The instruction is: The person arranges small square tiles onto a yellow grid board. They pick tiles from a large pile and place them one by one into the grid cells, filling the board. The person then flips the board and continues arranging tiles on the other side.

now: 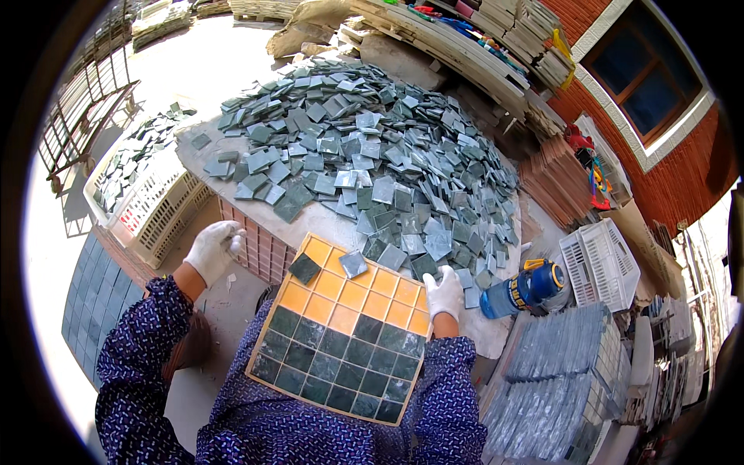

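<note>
On the table edge, right hand fingers curled beside loose green tiles, touching orange grid tray, left hand loosely closed, apparently empty, well apart near white crate.

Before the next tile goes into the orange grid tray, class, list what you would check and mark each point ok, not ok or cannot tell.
1. Empty cells left in the orange grid tray: ok, the upper rows are open.
2. Loose tiles within reach: ok, the tile pile lies just beyond the tray.
3. Right hand at the tray's upper corner by the pile: ok.
4. Left hand free: cannot tell, its fingers are curled off to the side.
5. Two loose tiles seated in cells: not ok, they lie askew.
</note>
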The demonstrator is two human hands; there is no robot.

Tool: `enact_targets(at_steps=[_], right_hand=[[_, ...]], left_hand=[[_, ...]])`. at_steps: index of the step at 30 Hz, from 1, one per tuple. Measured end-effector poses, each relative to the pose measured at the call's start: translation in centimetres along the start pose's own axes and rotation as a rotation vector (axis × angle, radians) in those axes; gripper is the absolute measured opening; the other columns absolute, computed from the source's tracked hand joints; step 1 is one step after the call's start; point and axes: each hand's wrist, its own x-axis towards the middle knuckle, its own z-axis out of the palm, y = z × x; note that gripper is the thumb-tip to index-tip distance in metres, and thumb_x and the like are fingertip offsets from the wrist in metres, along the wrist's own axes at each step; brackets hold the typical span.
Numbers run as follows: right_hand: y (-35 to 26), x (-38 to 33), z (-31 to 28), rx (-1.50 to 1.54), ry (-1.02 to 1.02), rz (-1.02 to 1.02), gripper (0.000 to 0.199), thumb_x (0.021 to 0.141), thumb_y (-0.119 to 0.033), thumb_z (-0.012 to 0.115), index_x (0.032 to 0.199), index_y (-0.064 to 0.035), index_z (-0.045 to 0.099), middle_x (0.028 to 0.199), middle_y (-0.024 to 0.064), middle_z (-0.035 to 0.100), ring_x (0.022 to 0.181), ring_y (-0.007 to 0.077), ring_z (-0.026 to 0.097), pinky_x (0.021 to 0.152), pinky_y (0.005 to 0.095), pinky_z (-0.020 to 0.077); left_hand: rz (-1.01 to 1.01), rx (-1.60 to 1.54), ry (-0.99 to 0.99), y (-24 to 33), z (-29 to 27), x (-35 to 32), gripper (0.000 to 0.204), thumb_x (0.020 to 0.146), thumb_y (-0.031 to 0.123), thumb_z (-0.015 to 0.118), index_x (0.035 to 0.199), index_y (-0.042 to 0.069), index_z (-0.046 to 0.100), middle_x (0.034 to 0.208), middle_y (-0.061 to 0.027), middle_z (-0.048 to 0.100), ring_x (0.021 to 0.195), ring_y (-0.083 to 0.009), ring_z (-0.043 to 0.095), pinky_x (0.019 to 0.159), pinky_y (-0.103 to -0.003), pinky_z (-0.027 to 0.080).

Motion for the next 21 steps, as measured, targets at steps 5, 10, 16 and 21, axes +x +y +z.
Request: enact_targets(at_steps=[5, 10, 16, 21], right_hand=[[-1.8, 1.4, 1.1, -0.070, -0.104, 0.094, 0.046, 0.074, -0.034, 0.077, 0.109, -0.0083, 0.061, 0.114, 0.0157, 0.061, 0.106, 0.0328, 0.060, 0.088, 0.0406, 0.0485], [-0.7, 2.2, 1.3, 0.129, -0.047, -0.117, 0.031, 0.075, -0.026, 0.077, 0.092, -0.0035, 0.064, 0.101, 0.0150, 0.065, 0.090, 0.0324, 0.064, 0.076, 0.0385, 0.0492], [-5.7, -5.9, 1.2, 0.486, -0.469, -0.307, 0.027, 0.084, -0.014, 0.066, 0.110, -0.0065, 0.061, 0.097, 0.0128, 0.069, 0.088, 0.0237, 0.068, 0.077, 0.0331, 0.0516], [-5.5, -10.2, 3.6, 0.286, -0.372, -0.497, 0.029, 0.083, -0.018, 0.067, 0.109, -0.0082, 0.062, 0.107, 0.0136, 0.064, 0.099, 0.0320, 0.062, 0.086, 0.0390, 0.0493]], left_hand=[[0.264, -0.034, 0.578, 17.6, -15.0, 2.6, 0.077, 0.093, 0.044, 0.057, 0.147, 0.000, 0.023, 0.151, -0.0284, 0.014, 0.128, -0.0347, 0.045, 0.100, -0.037, 0.045], [0.437, 0.784, 0.266, 10.4, -6.2, 4.9, 0.034, 0.092, 0.022, 0.059, 0.116, -0.001, 0.060, 0.101, -0.0071, 0.066, 0.093, -0.0215, 0.063, 0.078, -0.026, 0.050], [0.650, 1.390, -0.265, -4.8, 14.2, 0.0, 0.075, 0.073, 0.036, 0.075, 0.133, 0.003, 0.045, 0.132, -0.0167, 0.050, 0.118, -0.0357, 0.051, 0.099, -0.042, 0.043], [0.563, 1.532, -0.301, -7.2, 18.6, 0.9, 0.063, 0.066, 0.032, 0.078, 0.117, 0.004, 0.054, 0.111, -0.0129, 0.056, 0.106, -0.0329, 0.053, 0.089, -0.041, 0.046]])
